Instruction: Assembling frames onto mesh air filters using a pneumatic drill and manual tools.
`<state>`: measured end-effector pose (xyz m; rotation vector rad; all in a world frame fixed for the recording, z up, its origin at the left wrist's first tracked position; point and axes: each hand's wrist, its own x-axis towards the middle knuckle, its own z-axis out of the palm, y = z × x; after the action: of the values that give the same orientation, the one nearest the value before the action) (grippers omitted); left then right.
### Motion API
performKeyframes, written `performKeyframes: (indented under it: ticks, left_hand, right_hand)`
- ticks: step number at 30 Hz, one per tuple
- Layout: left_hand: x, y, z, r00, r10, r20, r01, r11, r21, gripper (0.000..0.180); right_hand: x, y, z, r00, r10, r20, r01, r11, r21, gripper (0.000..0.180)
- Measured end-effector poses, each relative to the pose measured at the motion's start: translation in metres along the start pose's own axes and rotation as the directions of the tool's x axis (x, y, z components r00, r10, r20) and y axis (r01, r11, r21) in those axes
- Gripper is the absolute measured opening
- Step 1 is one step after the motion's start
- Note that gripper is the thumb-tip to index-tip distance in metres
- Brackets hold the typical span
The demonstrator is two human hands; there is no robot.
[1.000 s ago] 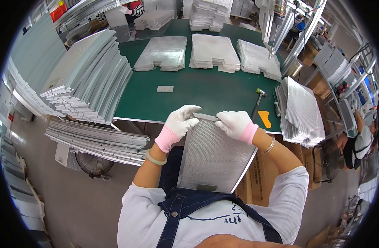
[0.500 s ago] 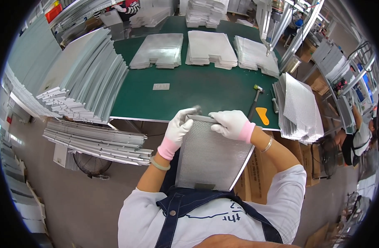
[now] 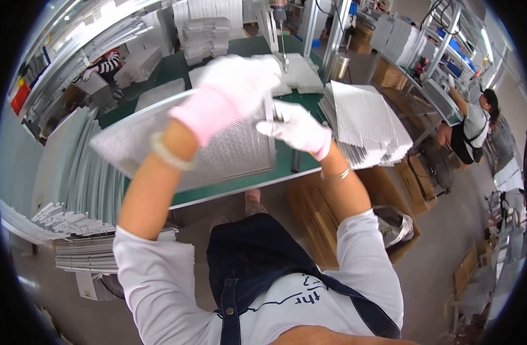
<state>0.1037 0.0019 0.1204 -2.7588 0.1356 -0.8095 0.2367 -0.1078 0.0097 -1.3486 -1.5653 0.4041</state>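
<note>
A framed metal mesh filter panel [image 3: 234, 146] is tilted in front of me above the green table, its long side reaching out to the left. My right hand [image 3: 298, 127], in a white glove with a pink cuff, is closed on the panel's right-hand edge near the top corner. Across the panel's upper part lies my left hand [image 3: 237, 86], gloved the same way and smeared by motion. Its fingers cannot be made out, and its wrist hides part of the mesh.
Stacked mesh sheets [image 3: 364, 123] stand right of the panel on the green table [image 3: 217, 194]. A tool handle [image 3: 295, 161] shows by the table's front edge. Tall stacks of panels [image 3: 73, 167] fill the left. Cardboard boxes [image 3: 312, 215] sit below; a co-worker [image 3: 476, 123] is at far right.
The panel has gone from upright against my body to out over the table, turned toward the left. My left hand has risen across it; my view has swung right.
</note>
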Motion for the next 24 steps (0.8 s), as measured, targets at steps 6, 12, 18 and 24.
performKeyframes:
  ticks: [6, 12, 18, 24]
  left_hand:
    - [-0.048, 0.012, 0.092, 0.999, -0.024, -0.037, 0.017, 0.981, -0.194, 0.022]
    - [-0.074, 0.059, 0.069, 0.816, -0.52, -0.251, 0.53, 0.847, -0.033, 0.079]
    - [-0.079, 0.076, 0.084, 0.694, -0.611, -0.38, 0.629, 0.772, -0.091, 0.06]
    - [-0.074, 0.084, 0.081, 0.674, -0.64, -0.37, 0.655, 0.749, -0.102, 0.05]
  right_hand:
    - [-0.031, 0.074, 0.066, 0.948, 0.201, -0.248, -0.236, 0.964, -0.123, 0.019]
    - [-0.035, 0.076, 0.071, 0.942, -0.008, -0.336, -0.07, 0.973, -0.221, 0.015]
    - [-0.038, 0.075, 0.048, 0.998, -0.055, 0.012, 0.055, 0.996, -0.073, 0.023]
    - [-0.016, 0.164, -0.002, 0.696, 0.419, -0.583, -0.711, 0.286, -0.643, 0.05]
